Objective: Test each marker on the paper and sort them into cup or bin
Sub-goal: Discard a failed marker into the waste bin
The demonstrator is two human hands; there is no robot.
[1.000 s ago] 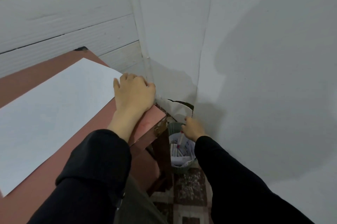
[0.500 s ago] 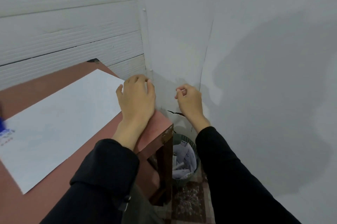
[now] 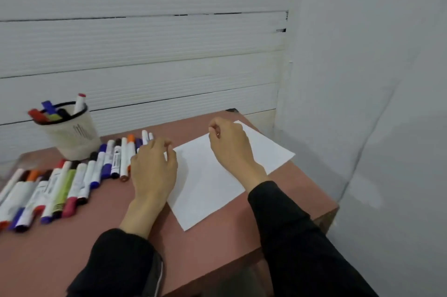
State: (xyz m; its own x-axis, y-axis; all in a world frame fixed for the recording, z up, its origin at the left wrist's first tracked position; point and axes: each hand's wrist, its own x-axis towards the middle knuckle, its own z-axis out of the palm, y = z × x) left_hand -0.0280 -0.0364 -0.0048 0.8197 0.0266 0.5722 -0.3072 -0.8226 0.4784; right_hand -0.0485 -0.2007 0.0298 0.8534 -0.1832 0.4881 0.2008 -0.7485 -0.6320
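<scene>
A white sheet of paper [image 3: 212, 183] lies on the reddish-brown table [image 3: 217, 243]. Left of it, several capped markers [image 3: 72, 180] lie side by side in a long row. A white cup [image 3: 71, 135] with a black rim stands behind the row and holds several markers. My left hand [image 3: 154, 168] rests at the paper's left edge beside the nearest markers, fingers loosely bent, holding nothing. My right hand [image 3: 229, 145] hovers over the far part of the paper with its fingers curled in and nothing in them. The bin is out of view.
A white panelled wall runs close behind the table. A white sheet-covered wall [image 3: 375, 103] stands just past the table's right edge. The table's right corner [image 3: 333, 207] drops off beside it.
The view has swung left from the bin beside the table to the tabletop. My right hand rose from the bin and came over the paper, empty. My left hand shifted toward the markers.
</scene>
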